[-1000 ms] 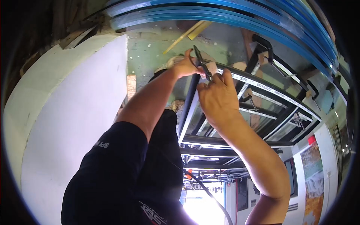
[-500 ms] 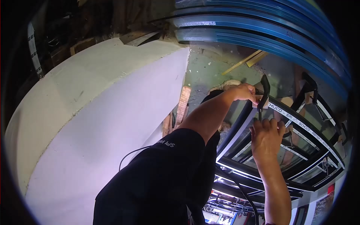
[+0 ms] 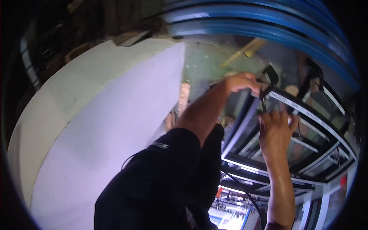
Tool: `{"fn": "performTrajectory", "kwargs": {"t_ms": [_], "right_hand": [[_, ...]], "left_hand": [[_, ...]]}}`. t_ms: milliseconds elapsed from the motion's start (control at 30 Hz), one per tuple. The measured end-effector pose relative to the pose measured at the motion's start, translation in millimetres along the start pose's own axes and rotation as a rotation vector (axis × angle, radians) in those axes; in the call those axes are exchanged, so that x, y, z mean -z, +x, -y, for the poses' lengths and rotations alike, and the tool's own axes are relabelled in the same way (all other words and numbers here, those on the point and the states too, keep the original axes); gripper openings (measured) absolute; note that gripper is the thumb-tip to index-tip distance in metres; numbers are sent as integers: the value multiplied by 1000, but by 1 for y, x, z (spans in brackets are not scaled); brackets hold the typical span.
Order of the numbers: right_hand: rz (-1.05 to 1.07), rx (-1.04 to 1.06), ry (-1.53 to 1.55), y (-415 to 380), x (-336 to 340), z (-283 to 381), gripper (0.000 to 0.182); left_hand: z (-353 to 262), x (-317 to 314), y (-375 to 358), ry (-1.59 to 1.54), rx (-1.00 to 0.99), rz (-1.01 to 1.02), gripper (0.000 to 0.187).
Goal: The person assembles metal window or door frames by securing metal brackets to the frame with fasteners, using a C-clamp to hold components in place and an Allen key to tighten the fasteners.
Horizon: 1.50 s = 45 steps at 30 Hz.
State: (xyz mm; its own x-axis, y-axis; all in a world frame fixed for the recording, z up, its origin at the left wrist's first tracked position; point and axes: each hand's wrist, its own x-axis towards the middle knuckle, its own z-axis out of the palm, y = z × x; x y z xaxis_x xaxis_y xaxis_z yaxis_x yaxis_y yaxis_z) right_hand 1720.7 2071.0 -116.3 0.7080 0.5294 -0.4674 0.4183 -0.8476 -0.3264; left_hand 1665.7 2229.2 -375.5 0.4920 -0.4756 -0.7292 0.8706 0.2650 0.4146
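Note:
A black clamp [image 3: 271, 75] grips the corner of a dark window frame [image 3: 318, 119] that carries white printed tape. My left hand [image 3: 242, 82] reaches in from the left with its fingers closed at a small wooden block beside the clamp; blur hides the exact contact. Below the clamp, the fingers of my right hand [image 3: 276, 128] are curled around the lower end of its screw [image 3: 264, 104]. Most of the handle is hidden by that hand.
A second black clamp [image 3: 315, 73] sits farther right on the frames. Blue-wrapped profiles [image 3: 245, 23] cross the top. A large white panel [image 3: 115, 115] stands at left. Yellowish strips [image 3: 245, 51] lie on the floor, and a dark cable [image 3: 245, 191] runs below the frames.
The whole view has shifted slightly and become blurred. Both hands stay at the same clamp, and the fingers of my right hand have turned a little around the screw end.

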Motion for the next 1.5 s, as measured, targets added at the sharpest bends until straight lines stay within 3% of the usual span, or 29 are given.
{"fn": "performTrajectory", "kwargs": {"t_ms": [67,133,167,267,467,600,700,800,867,1000,1067,1100,1167,1200,1267,1333,1400,1500], "right_hand": [[46,-66,62,-3,-1,-7,12],[-7,12,63,-7,-5,7,17],[-27,79,45,-7,-8,8,7],[-79,127,34,5,-10,-5,2],[-223,332,-23,41,-26,-28,3],[-273,241,81,64,-35,-38,9],[-292,150,87,68,-39,-47,14],[-372,68,167,64,-37,-52,18],[-449,-61,254,55,-25,-52,20],[-609,-207,351,28,10,-46,17],[-654,-349,438,4,30,-39,18],[-640,-362,494,-15,35,-42,15],[-718,-423,583,-44,42,-41,13],[-807,-477,615,-54,50,-35,13],[-838,-450,611,-97,65,-49,7],[-906,-425,591,-150,80,-69,8],[-951,-404,829,-182,112,-81,26],[-936,-499,750,-225,138,-91,24]], "left_hand": [[-3,-4,6,-166,-59,187,15],[-16,-4,-4,55,59,1,15],[-12,-2,0,2,61,19,16],[-6,6,1,-15,100,44,20],[10,18,-3,-420,127,-56,26],[5,28,-5,-470,57,-123,31],[4,34,3,-449,110,-181,33],[8,41,2,-350,144,-372,33],[11,47,2,-17,203,-588,35],[32,73,12,-10,87,-548,36],[39,85,30,464,35,-606,35],[21,76,35,470,26,-602,35],[-25,45,46,813,65,-565,33],[-22,50,69,823,58,-548,33],[-4,62,124,1107,-159,-411,36],[-15,50,151,1058,-121,-343,41],[-6,45,185,1444,-58,-338,42],[14,55,218,1665,-71,-274,39]]}}
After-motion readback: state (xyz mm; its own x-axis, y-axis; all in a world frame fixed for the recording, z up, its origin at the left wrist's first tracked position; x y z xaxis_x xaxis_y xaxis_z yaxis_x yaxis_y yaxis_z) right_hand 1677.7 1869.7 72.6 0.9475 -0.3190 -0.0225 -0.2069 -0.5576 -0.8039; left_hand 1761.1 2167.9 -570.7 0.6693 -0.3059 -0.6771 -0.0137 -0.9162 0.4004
